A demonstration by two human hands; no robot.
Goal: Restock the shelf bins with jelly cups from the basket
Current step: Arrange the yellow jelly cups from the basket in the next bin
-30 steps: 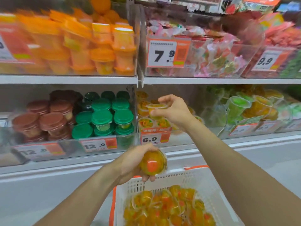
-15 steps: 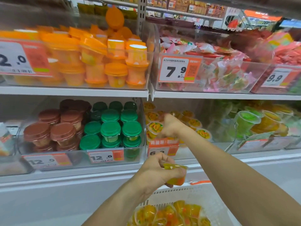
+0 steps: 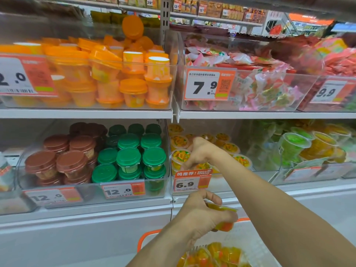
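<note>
My right hand (image 3: 200,151) reaches into the clear bin (image 3: 221,186) at mid-frame, above the 6.9 price tag (image 3: 191,182), fingers curled down onto a jelly cup (image 3: 180,157) at its front left corner. Lower centre, my left hand (image 3: 202,214) pinches another jelly cup (image 3: 224,225) between thumb and fingers, just above the white basket (image 3: 248,236) of cups along the bottom edge.

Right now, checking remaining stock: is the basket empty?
Not empty: the basket holds jelly cups; its lower part is out of frame.
</note>
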